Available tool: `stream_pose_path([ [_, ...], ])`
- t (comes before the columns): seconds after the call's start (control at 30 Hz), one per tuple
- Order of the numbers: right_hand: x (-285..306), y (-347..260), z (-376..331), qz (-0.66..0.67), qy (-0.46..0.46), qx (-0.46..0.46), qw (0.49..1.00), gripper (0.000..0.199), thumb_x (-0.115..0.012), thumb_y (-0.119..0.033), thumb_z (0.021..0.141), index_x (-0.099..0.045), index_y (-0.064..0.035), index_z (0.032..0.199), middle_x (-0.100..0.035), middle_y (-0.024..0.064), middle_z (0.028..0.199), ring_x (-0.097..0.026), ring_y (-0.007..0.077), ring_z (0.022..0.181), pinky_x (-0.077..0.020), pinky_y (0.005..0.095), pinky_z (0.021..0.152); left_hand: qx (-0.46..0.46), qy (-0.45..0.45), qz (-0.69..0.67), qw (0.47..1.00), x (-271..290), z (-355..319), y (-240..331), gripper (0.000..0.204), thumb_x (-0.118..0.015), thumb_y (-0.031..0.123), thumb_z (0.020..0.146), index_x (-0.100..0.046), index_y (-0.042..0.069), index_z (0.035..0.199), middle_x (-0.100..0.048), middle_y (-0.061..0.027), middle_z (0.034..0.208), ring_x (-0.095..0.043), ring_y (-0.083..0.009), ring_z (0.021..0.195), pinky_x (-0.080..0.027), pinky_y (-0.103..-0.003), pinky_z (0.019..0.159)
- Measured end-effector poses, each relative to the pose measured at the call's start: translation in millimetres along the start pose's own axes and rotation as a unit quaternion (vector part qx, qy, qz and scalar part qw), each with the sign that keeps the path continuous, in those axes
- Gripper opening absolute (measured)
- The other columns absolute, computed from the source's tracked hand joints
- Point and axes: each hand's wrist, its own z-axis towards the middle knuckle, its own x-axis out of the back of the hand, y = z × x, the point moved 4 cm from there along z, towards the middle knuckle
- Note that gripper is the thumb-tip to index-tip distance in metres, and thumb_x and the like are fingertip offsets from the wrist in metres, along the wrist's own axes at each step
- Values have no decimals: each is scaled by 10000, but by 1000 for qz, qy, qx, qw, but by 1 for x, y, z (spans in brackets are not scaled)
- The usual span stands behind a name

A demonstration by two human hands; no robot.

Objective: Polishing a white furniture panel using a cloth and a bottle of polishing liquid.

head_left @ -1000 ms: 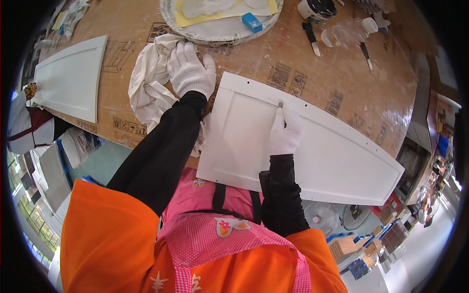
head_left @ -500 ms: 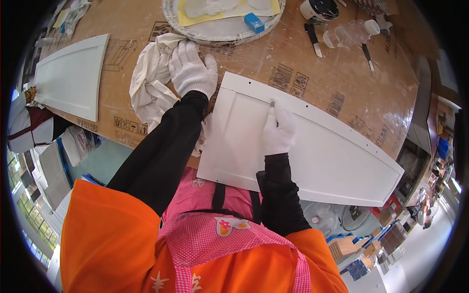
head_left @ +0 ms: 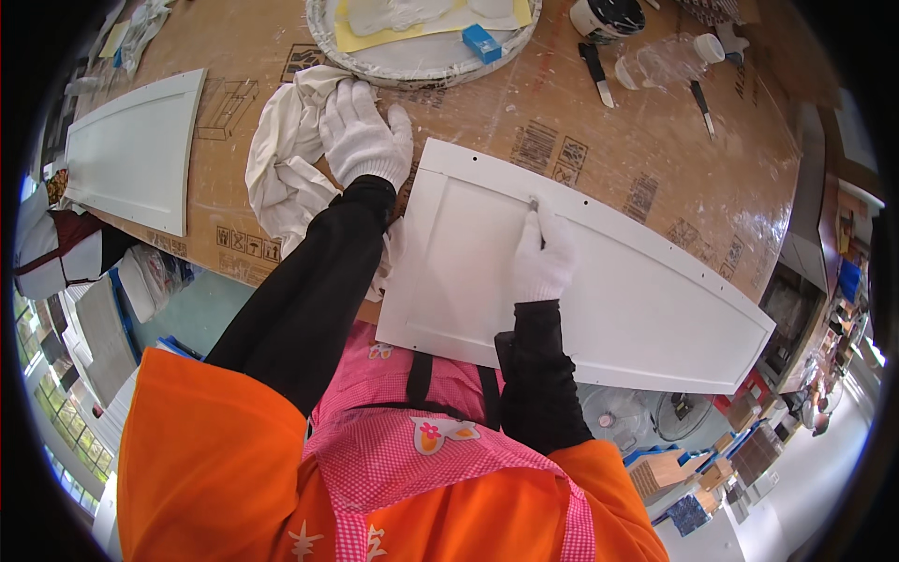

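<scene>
Pointing toward the far edge of a white panel [head_left: 637,309], the gloved right hand [head_left: 545,258] has its fingers curled — a small grey tip shows there, though I cannot tell whether it is gripped. The gloved left hand [head_left: 365,136] lies flat, unclenched, on a crumpled cloth [head_left: 286,159] left of the panel; the hands are well apart. The panel rests on the cardboard-covered tabletop [head_left: 655,150], centre to right, reaching past its near edge. At the far side sits a round tray [head_left: 449,70] bearing a blue block [head_left: 481,43] — farther right, a clear bottle [head_left: 660,66] lies between two knives [head_left: 596,73].
</scene>
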Motion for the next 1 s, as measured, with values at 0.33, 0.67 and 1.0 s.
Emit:
stream_pose_path([
  [0.33,-2,0,0,24,-30,-61,997,278,-623,-35,908,-726,-43,1166,-663,145,854,-649,288,781,-510,362,690,-1,-6,4,1000,-1,0,-1,563,-622,341,914,-471,27,1356,-483,-208,1437,-416,-395,1362,-308,-505,1152],
  [0.67,1,3,2,-35,18,-30,999,301,-639,-30,888,-733,-69,1170,-656,125,831,-644,277,735,-506,357,654,-4,-1,4,1000,0,0,1,567,-627,344,914,-469,30,1359,-484,-209,1435,-416,-397,1365,-308,-508,1152],
  [1.0,-4,5,7,-45,-16,77,996,284,-646,-50,889,-750,-94,1149,-676,120,853,-661,296,767,-532,376,691,0,2,1,1000,1,0,0,553,-621,340,914,-476,29,1348,-486,-204,1433,-416,-391,1370,-305,-510,1155],
])
